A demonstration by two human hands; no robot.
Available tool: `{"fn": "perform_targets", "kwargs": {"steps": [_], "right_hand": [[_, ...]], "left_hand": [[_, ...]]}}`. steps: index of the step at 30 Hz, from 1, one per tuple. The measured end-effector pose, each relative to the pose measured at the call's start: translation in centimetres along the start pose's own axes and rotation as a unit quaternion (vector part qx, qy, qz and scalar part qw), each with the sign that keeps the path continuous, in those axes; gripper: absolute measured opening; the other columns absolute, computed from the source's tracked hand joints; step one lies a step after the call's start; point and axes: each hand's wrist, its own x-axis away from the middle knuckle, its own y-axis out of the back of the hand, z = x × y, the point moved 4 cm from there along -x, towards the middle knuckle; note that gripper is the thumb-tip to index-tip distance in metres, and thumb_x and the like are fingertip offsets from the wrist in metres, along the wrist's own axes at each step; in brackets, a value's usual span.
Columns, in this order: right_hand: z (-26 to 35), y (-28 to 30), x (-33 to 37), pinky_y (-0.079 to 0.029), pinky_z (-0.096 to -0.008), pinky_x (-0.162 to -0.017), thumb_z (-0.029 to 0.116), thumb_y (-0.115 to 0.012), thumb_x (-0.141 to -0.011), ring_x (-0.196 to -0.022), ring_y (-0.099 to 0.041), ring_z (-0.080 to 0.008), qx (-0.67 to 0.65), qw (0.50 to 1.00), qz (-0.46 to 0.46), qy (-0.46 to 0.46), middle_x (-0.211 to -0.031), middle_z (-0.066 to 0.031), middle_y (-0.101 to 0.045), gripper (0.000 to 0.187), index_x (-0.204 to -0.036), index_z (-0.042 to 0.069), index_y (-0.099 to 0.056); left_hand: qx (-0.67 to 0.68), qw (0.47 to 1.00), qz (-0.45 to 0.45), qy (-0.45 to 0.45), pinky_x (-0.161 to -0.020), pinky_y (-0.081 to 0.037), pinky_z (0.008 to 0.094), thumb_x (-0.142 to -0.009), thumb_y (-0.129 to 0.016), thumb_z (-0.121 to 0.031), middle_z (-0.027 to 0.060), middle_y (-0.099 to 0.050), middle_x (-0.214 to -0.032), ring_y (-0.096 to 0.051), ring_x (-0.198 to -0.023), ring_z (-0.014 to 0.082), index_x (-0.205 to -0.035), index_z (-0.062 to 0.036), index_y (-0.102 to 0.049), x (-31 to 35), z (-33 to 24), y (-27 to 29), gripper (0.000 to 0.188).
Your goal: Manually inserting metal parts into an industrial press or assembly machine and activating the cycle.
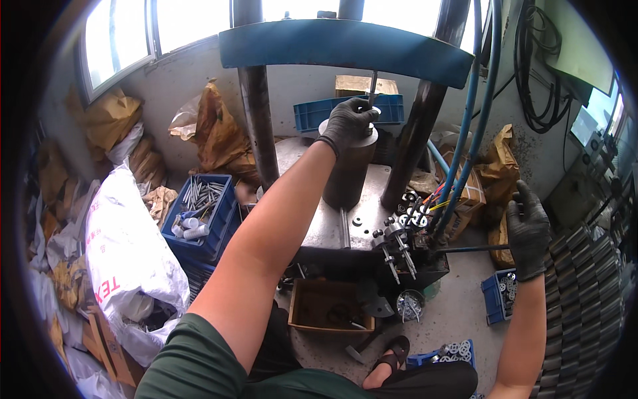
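My left hand (349, 125), in a dark glove, reaches over the top of a thick metal cylinder (349, 176) on the press's steel table (299, 163). Its fingers are closed beside a thin upright rod (373, 86); what they pinch is mostly hidden. A pale round piece (376, 113) shows at the fingertips. Off to the right, my gloved right hand (529, 229) is raised with its fingers stretched upward. A dark lever bar (475, 249) runs from the press to this hand's edge; whether they touch, I cannot tell.
A blue crossbeam (345, 50) spans the press columns. Valves with levers (397, 243) and blue hoses (465, 146) stand at the right. Below are a wooden box (325, 326) and a blue bin of metal parts (498, 299). A white sack (126, 246) lies left.
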Motion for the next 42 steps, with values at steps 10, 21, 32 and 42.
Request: {"fn": "perform_targets", "kwargs": {"steps": [10, 21, 32, 42], "right_hand": [[3.5, 3.4, 18.1, -0.059, -0.0448, -0.083, 0.028, -0.065, -0.086, -0.088, -0.072, -0.039, 0.083, 0.821, 0.56, -0.076, -0.093, -0.0209, -0.074, 0.032, -0.106, 0.005, -0.076], [3.7, 4.2, 17.8, -0.059, -0.0442, -0.078, 0.017, -0.067, -0.084, -0.083, -0.073, -0.0376, 0.033, 0.894, 0.432, -0.116, -0.092, -0.0188, -0.075, 0.029, -0.107, 0.001, -0.076], [3.8, 4.4, 17.2, -0.059, -0.0451, -0.08, 0.015, -0.066, -0.085, -0.086, -0.073, -0.0382, 0.03, 0.911, 0.402, -0.088, -0.093, -0.0215, -0.074, 0.029, -0.11, 0.002, -0.076], [3.6, 4.2, 17.1, -0.059, -0.0459, -0.081, 0.016, -0.064, -0.087, -0.089, -0.073, -0.0379, 0.048, 0.889, 0.446, -0.087, -0.093, -0.0224, -0.074, 0.028, -0.109, 0.002, -0.075]], "left_hand": [[-0.002, 1.0, -0.008, 0.026, -0.073, -0.056, 0.0273, -0.093, -0.081, -0.023, 0.0029, -0.072, -0.087, -0.066, -0.079, 0.0092, -0.107, -0.0014, -0.072, -0.2, 0.3, -0.3, 0.027], [-0.03, 0.999, -0.01, 0.035, -0.074, -0.057, 0.0271, -0.093, -0.08, -0.024, 0.0037, -0.074, -0.088, -0.067, -0.078, 0.0099, -0.108, -0.0023, -0.072, 0.1, 0.0, -0.3, 0.027], [-0.003, 1.0, -0.006, 0.029, -0.072, -0.057, 0.0267, -0.092, -0.081, -0.023, 0.0035, -0.073, -0.087, -0.067, -0.077, 0.0099, -0.109, -0.0014, -0.072, -0.6, 1.0, -0.2, 0.028], [-0.11, 0.994, -0.018, 0.012, -0.071, -0.055, 0.0263, -0.09, -0.082, -0.027, 0.0011, -0.069, -0.082, -0.063, -0.073, 0.0078, -0.107, -0.0036, -0.072, -0.3, 0.2, -0.1, 0.031]]}}
